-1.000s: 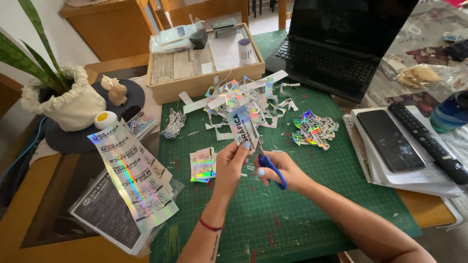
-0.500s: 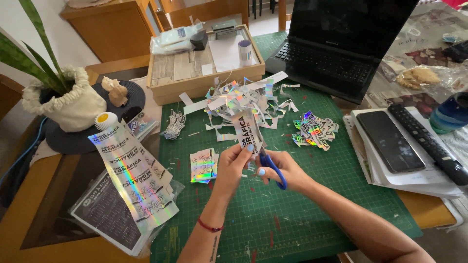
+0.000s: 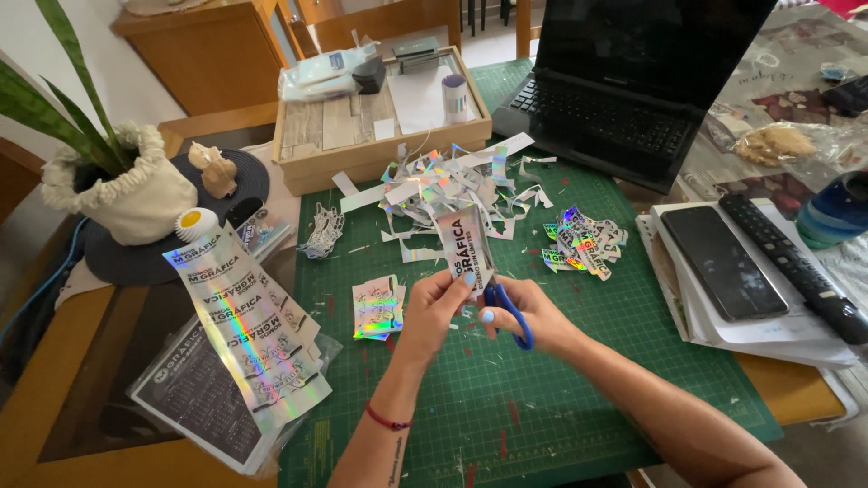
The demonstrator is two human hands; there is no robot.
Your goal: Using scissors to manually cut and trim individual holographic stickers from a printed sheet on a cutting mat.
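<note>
Over a green cutting mat [image 3: 579, 398], left hand [image 3: 432, 312] pinches the holographic sticker strip [image 3: 465, 246] (thin, floppy, best held by its edge) while right hand [image 3: 533, 318] grips blue scissors [image 3: 508, 312].

A cutting mat [image 3: 579, 398] lay on the table [image 3: 54, 398] — a laptop [image 3: 633, 90] behind it, a shallow box [image 3: 380, 117] behind-left. A scrap heap [image 3: 443, 185] sat mid-mat. Left lay sticker sheets [image 3: 244, 325] — right, a phone [image 3: 721, 262] and remote [image 3: 791, 267] on papers.
</note>
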